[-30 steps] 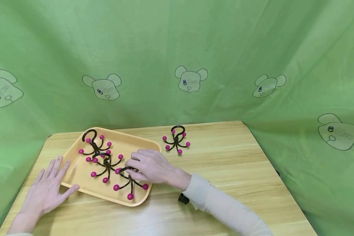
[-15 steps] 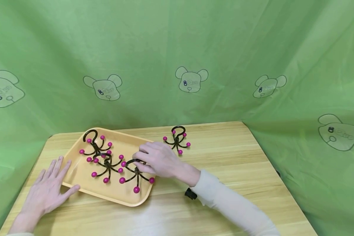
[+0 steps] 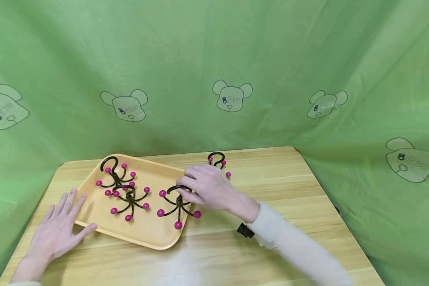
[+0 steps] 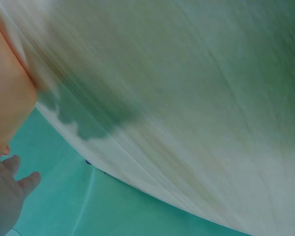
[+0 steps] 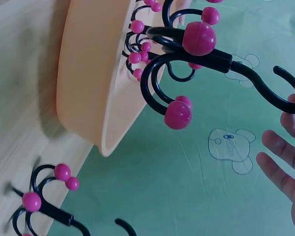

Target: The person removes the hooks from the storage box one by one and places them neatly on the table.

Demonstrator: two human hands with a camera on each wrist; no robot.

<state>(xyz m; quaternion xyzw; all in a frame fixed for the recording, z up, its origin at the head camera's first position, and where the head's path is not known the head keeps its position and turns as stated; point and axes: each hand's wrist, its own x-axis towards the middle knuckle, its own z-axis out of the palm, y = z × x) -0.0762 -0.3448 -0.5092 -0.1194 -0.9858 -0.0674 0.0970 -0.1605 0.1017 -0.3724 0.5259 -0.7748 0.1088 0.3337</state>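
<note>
My right hand pinches the hook of a black multi-arm hook hanger with pink ball tips. This hanger hangs raised over the tray's right end, its arms pointing down; the right wrist view shows thumb and finger on the hook's curve. Two similar hangers, one at the back left and one nearer the middle, stand close together inside the peach tray. Fingers spread and straight, my left hand rests at the tray's left edge. Behind my right hand, another hanger is partly hidden.
A wooden table carries the tray and the hanger outside it. Green cloth with printed bear heads rises behind the table and along its sides. The tray lies at an angle near the table's back left.
My right hand has moved right and slightly back, lifting the hanger from the tray's front right toward its right rim. The left hand and tray stay still.
</note>
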